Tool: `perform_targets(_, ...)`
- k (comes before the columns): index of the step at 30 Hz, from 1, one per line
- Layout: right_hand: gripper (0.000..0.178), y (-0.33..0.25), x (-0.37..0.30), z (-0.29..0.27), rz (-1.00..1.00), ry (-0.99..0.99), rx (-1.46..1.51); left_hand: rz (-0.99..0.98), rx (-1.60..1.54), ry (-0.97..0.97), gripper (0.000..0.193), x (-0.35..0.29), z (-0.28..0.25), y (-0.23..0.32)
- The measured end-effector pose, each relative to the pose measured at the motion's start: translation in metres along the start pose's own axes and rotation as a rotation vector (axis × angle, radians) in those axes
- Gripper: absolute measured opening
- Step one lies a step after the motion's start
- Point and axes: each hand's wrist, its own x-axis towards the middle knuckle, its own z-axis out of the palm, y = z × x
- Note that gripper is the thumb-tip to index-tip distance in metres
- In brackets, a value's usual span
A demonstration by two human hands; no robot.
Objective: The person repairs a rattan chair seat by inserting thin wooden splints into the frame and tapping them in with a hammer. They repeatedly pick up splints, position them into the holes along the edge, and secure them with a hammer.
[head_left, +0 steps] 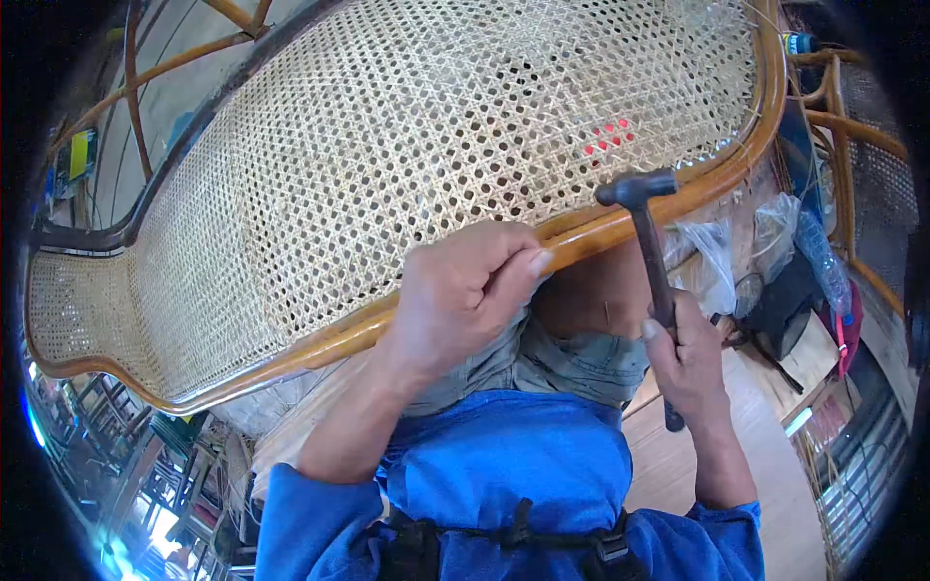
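Observation:
A large woven cane panel point(465, 136) in a curved, glossy brown frame point(591, 242) lies slanting across my lap. My left hand point(460, 295) is closed over the near rail of this frame, its thumb lying along the wood; its finger undersides are hidden. In my right hand point(690, 358) is a dark ball-peen hammer point(651, 247), gripped around the handle. The hammer head is raised over the rail's right part, to the right of my left hand. From this one view I cannot tell whether it touches the wood.
Clear plastic bags point(712, 257) and a dark bag point(783, 295) lie at the right. Another caned rattan piece point(843, 155) stands beyond them. A pale wooden board point(751, 465) extends beside my right arm. Several stacked frames point(126, 441) fill the lower left.

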Motion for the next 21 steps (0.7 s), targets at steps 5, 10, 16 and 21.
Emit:
perform_targets(5,0.024,-0.007,0.003,0.006,0.079,-0.026,0.078,0.304,0.245,0.070,0.008,-0.009,0.012,-0.008)
perform_targets(10,0.024,-0.007,-0.003,-0.001,-0.013,0.051,0.025,0.340,0.295,0.056,0.011,-0.010,0.010,-0.011)
perform_targets(16,0.024,-0.006,0.004,0.003,0.066,0.004,-0.034,0.381,0.287,0.055,0.011,-0.008,0.012,-0.015)
perform_targets(21,0.024,-0.006,-0.004,0.004,0.012,0.062,-0.038,0.386,0.283,0.066,0.011,-0.006,0.012,-0.013)
